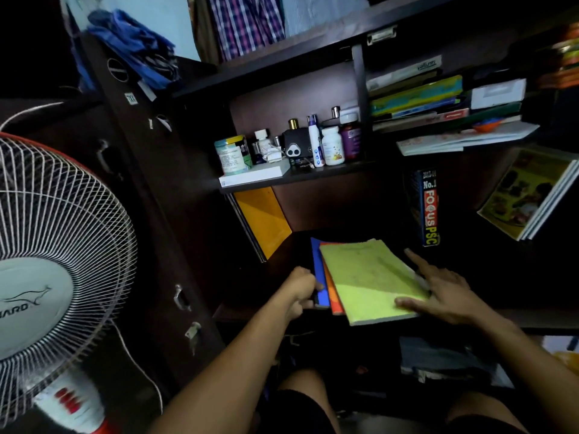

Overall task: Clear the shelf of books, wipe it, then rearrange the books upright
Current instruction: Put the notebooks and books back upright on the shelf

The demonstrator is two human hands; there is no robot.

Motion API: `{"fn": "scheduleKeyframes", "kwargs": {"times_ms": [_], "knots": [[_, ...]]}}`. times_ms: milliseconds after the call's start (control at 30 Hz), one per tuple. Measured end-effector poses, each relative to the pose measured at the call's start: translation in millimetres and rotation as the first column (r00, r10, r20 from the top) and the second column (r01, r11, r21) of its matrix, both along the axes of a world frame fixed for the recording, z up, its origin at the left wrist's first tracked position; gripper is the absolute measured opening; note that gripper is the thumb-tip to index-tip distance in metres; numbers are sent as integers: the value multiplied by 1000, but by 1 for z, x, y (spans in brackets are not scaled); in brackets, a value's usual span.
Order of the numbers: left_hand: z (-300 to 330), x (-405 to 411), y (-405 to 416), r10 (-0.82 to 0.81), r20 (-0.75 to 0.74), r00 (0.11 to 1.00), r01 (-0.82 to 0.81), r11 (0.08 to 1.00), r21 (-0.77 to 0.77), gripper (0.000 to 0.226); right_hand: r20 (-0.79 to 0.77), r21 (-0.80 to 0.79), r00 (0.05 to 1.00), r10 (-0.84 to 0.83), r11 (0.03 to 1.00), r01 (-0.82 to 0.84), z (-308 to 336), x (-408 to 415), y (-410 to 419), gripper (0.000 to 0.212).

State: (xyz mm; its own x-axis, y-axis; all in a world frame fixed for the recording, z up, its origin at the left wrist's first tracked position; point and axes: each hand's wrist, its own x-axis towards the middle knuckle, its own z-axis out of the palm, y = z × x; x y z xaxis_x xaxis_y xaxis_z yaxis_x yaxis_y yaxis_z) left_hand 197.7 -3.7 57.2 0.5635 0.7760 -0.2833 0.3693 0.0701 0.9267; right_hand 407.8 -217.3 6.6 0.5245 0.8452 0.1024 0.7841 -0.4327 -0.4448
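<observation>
Yellow-green book atop flat stack

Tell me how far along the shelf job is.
Done: hard to say; no cloth is in view. In hand: the left hand grips the blue book at the edge of a flat stack, while the right hand rests on the green book on top. Left: the Focus PSC book and the yellow book remain on the shelf.

Domestic room, likely a bedroom or study corner: dark wooden shelving unit stocked with medicine and toiletry bottles, stacked books, checked shirts hanging above, and a white-grilled pedestal fan with red trim standing alongside
</observation>
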Motion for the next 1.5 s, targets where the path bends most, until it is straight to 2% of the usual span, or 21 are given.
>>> {"fn": "scheduleKeyframes", "kwargs": {"times_ms": [100, 200, 300, 400, 500, 567, 633, 800, 867, 1033, 1200, 1500], "knots": [[-2, -23, 24, 64, 47, 997, -70, 985, 157, 40, 119, -194, 987, 109, 977, -84, -4, -6, 0, 108], [-4, -45, 39, 111, 173, 979, -155, 951, 267, 42, 155, -204, 983, 100, 977, -67, -6, -5, 3, 103], [-4, -57, 55, 242, 326, 914, -352, 873, 338, 45, 180, -204, 982, 53, 979, -15, -8, -3, 5, 108], [2, -63, 62, 313, 417, 853, -463, 823, 329, 46, 187, -202, 982, -24, 977, 63, -7, -7, 14, 116], [-4, -62, 73, 330, 501, 800, -483, 849, 212, 49, 103, -233, 987, -122, 962, 143, 0, -21, 40, 108], [-15, -58, 81, 359, 500, 788, -502, 845, 185, 51, 62, -246, 987, -145, 957, 156, 0, -34, 57, 98], [-27, -55, 85, 380, 439, 814, -511, 829, 230, 49, 77, -201, 986, -151, 966, 164, -10, -40, 66, 91], [-39, -69, 106, 500, 95, 861, -470, 710, 525, 34, 123, -166, 980, -155, 971, 174, -19, -34, 67, 87], [-40, -74, 114, 494, 51, 868, -437, 711, 551, 40, 127, -165, 979, -161, 969, 181, -18, -36, 68, 86], [-37, -66, 115, 526, 61, 848, -445, 647, 620, 33, 122, -174, 978, -166, 967, 186, -15, -41, 66, 88], [-36, -30, 122, 598, 126, 792, -554, 616, 560, 28, 132, -181, 977, -168, 965, 190, -11, -44, 64, 87], [-36, 31, 158, 652, 196, 733, -657, 603, 452, 24, 154, -194, 976, -151, 964, 180, -16, -42, 66, 88]]}}
